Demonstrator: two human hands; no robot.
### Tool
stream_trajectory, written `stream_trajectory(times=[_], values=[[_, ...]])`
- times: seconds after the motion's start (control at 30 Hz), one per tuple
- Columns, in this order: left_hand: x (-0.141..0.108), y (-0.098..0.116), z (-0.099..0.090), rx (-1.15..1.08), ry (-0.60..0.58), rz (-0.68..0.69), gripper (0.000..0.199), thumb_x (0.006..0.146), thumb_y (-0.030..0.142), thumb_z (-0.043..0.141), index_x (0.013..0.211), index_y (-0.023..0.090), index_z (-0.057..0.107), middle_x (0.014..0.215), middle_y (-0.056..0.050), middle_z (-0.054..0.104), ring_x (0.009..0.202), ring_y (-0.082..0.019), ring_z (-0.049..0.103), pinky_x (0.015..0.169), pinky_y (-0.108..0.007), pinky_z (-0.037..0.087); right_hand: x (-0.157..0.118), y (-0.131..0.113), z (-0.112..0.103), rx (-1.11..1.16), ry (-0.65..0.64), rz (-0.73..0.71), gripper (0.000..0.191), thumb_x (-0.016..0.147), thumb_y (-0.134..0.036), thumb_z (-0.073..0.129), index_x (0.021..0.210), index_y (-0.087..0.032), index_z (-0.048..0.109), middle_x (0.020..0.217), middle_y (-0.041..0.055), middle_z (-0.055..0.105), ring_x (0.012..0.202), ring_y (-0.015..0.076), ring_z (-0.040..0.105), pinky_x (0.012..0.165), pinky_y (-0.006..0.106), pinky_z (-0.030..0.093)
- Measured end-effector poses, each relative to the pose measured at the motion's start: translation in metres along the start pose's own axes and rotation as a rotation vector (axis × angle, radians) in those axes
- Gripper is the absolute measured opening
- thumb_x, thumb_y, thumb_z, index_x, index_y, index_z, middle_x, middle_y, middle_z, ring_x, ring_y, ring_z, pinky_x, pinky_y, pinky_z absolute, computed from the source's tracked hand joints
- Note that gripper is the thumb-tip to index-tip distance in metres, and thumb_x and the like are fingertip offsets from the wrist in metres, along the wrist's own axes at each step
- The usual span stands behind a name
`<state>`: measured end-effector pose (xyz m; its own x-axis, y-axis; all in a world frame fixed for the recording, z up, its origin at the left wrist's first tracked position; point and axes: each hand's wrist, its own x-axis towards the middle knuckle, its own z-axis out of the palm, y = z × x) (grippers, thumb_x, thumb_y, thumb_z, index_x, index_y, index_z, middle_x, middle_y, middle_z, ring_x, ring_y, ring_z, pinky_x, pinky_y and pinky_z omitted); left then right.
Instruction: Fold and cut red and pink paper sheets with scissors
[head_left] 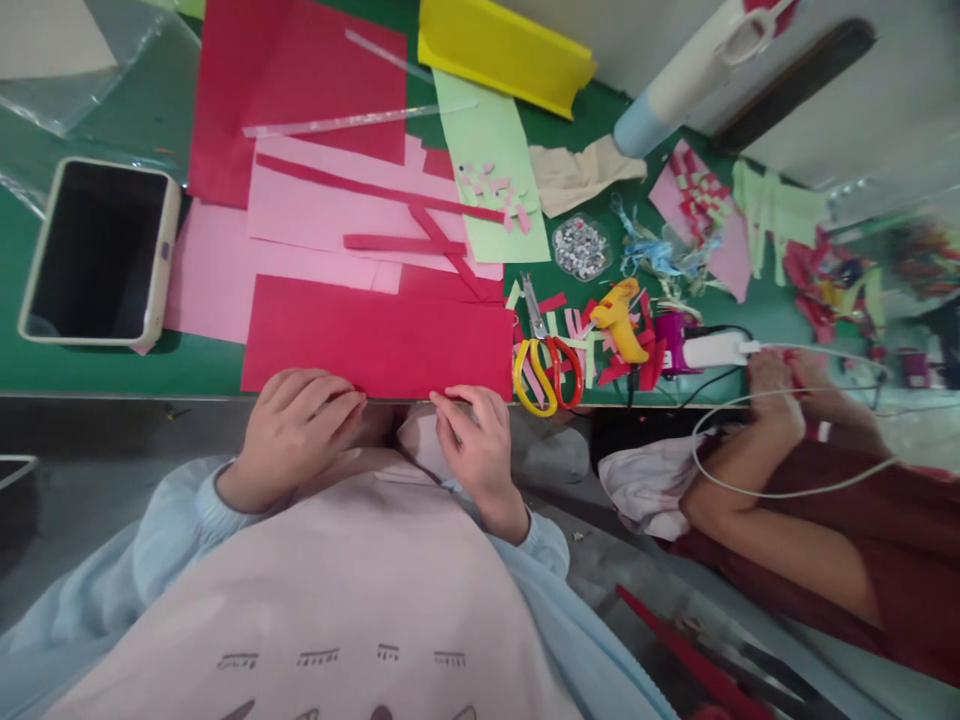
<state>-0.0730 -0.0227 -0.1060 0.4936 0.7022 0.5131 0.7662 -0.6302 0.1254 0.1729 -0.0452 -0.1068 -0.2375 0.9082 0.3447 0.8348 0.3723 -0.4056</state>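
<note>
A red paper sheet (375,335) lies along the table's front edge. My left hand (300,425) rests at its lower left, fingers curled together, the fingertips pinching the paper's front edge. At the same edge, farther right, my right hand (480,440) has thumb and index finger closed on the paper. Just right of the sheet are scissors (544,350) with yellow and red handles, lying on small paper scraps. Behind the sheet, pink paper (315,205) carries several narrow red strips (405,243).
A phone (101,250) lies at the left. To the right are a yellow glue gun (622,318), a dish of googly eyes (581,247) and a white cable (795,495). Another person's hands (780,390) are at the table edge. Yellow folded paper (502,50) lies at the back.
</note>
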Motion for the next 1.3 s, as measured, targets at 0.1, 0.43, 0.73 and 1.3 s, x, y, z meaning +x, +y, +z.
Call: stream_trajectory(times=[0.1, 0.43, 0.73, 1.3], values=[[0.0, 0.0, -0.001, -0.032, 0.005, -0.003, 0.009, 0.082, 0.021, 0.068, 0.091, 0.023, 0.066, 0.089, -0.004, 0.073, 0.084, -0.021, 0.065, 0.079, -0.037, 0.049, -0.001, 0.001, 0.0, 0.014, -0.003, 0.003, 0.028, 0.093, -0.017, 0.055, 0.112, -0.025, 0.073, 0.106, 0.0079, 0.067, 0.102, 0.0213, 0.059, 0.094, 0.039, 0.048], [-0.005, -0.003, 0.001, -0.065, -0.034, -0.011, 0.015, 0.083, 0.022, 0.068, 0.098, 0.025, 0.069, 0.093, -0.004, 0.074, 0.087, -0.022, 0.067, 0.081, -0.038, 0.049, -0.001, 0.001, -0.001, 0.006, 0.025, -0.017, 0.026, 0.093, -0.016, 0.055, 0.109, -0.024, 0.074, 0.104, 0.0073, 0.068, 0.099, 0.021, 0.06, 0.092, 0.038, 0.049], [-0.009, -0.006, 0.002, -0.057, -0.022, 0.037, 0.015, 0.083, 0.027, 0.069, 0.098, 0.025, 0.069, 0.091, -0.003, 0.075, 0.089, -0.022, 0.066, 0.083, -0.038, 0.048, -0.001, 0.002, 0.0, 0.013, 0.04, -0.031, 0.025, 0.093, -0.016, 0.056, 0.109, -0.021, 0.074, 0.103, 0.0074, 0.07, 0.099, 0.0209, 0.06, 0.092, 0.037, 0.05], [-0.001, -0.006, 0.001, -0.031, 0.002, 0.086, 0.016, 0.081, 0.022, 0.073, 0.096, 0.023, 0.068, 0.088, -0.004, 0.074, 0.084, -0.023, 0.066, 0.075, -0.038, 0.049, -0.004, 0.001, -0.001, 0.041, 0.007, 0.0, 0.027, 0.092, -0.015, 0.056, 0.111, -0.021, 0.074, 0.104, 0.009, 0.068, 0.101, 0.0214, 0.059, 0.093, 0.037, 0.047]])
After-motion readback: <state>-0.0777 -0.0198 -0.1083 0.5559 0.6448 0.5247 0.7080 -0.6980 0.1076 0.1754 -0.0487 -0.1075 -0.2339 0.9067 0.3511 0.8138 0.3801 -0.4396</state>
